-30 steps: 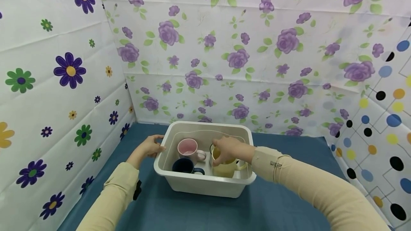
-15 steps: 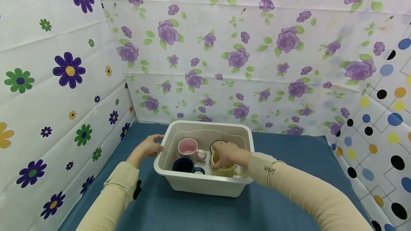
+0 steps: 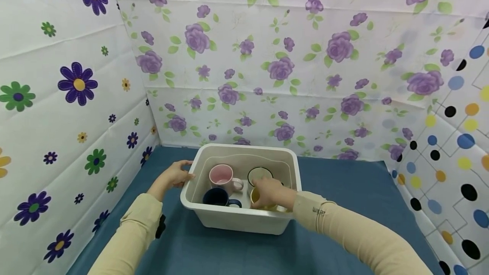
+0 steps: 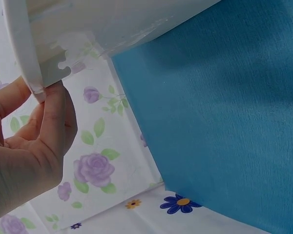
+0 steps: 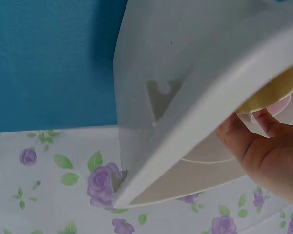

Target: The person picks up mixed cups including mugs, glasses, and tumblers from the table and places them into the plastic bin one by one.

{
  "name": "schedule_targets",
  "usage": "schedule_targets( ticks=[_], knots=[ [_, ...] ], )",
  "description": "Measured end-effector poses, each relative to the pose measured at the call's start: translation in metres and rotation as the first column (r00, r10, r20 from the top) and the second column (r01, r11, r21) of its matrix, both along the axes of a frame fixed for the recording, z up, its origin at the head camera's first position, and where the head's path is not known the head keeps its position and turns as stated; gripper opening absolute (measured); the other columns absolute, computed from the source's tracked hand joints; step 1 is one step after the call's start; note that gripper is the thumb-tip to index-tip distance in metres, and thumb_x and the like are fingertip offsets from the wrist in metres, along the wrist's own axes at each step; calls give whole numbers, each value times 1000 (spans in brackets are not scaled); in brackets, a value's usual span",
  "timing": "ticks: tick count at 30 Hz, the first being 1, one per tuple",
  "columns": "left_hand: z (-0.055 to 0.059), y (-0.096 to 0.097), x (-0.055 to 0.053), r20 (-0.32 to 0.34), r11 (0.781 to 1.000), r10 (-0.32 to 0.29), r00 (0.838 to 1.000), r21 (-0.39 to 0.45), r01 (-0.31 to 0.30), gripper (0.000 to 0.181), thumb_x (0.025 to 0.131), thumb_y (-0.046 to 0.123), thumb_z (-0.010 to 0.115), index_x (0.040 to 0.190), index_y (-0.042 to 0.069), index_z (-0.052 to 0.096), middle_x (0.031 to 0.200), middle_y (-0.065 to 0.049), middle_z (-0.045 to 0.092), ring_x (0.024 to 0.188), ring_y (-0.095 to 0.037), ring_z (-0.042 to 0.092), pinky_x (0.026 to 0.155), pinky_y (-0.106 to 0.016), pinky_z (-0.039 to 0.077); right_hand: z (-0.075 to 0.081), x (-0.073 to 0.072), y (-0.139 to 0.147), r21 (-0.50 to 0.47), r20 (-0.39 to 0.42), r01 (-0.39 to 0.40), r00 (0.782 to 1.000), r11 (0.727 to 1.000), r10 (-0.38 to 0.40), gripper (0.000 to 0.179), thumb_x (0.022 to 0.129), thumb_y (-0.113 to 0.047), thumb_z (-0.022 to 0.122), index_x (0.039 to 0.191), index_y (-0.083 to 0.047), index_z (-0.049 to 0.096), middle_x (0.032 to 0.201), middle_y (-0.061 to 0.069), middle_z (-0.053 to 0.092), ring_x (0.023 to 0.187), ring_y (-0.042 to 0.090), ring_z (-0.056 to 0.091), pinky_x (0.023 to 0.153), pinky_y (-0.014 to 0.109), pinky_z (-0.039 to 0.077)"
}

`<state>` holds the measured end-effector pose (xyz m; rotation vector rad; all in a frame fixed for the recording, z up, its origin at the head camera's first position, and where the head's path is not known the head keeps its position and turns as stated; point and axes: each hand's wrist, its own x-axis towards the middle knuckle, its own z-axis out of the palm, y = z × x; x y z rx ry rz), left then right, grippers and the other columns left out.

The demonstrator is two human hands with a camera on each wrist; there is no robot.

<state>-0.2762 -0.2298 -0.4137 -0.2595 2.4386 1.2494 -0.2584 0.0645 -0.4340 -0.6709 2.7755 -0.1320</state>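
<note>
A white plastic tub [image 3: 244, 216] stands on the blue tabletop with several mugs inside. My left hand [image 3: 172, 177] grips the tub's left rim, thumb and fingers on either side of it in the left wrist view. Inside the tub at the front right, my right hand [image 3: 271, 192] holds a yellow mug [image 5: 276, 92] by its rim; the hand covers much of it. Just behind stands a pale mug with a dark rim [image 3: 259, 173], partly hidden. On the left side sit a pink mug [image 3: 220, 176] and, in front of it, a navy mug [image 3: 215, 197], their handles pointing right.
A blue cloth [image 3: 344, 207] covers the table around the tub. Flowered sheets [image 3: 282, 96] hang at the back and left, and a dotted sheet [image 3: 458, 173] hangs on the right.
My right hand has shifted slightly left and toward the tub's front with the yellow mug, which sits lower. More of the dark-rimmed mug shows behind. The left hand stays on the rim.
</note>
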Motion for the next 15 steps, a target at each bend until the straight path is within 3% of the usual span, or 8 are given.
schedule_targets(
  ticks=[7,11,12,15],
  knots=[
    [0,0,0,6,1000,0,1000,8,0,60,94,7,56,146,1,27,118,-27,55,84,-21,64,66,-33,56,-11,5,-2,-9,-8,22,1000,1000,-22,68,74,-43,77,131,-13,53,117,13,60,99,26,60,82,45,51],
    [0,0,1,7,1000,7,1000,14,-7,59,93,6,56,146,2,29,117,-26,56,86,-23,65,69,-36,57,-17,6,-2,-20,-16,14,1000,1000,-15,58,74,-34,78,124,-11,56,110,15,60,93,28,60,77,44,50],
    [0,0,1,8,1000,7,1000,15,-7,59,93,6,56,146,2,29,116,-26,55,87,-23,65,70,-36,57,-27,2,-1,-24,-38,-8,999,1000,7,58,74,-35,78,122,-12,56,108,16,60,91,28,60,74,43,50],
    [1,0,1,4,1000,2,1000,14,-2,59,94,6,56,146,1,28,116,-26,55,88,-24,65,70,-37,57,-31,0,-3,-1,-43,-5,999,1000,5,55,75,-32,78,120,-11,55,106,17,59,89,29,61,72,41,50]
  ],
)
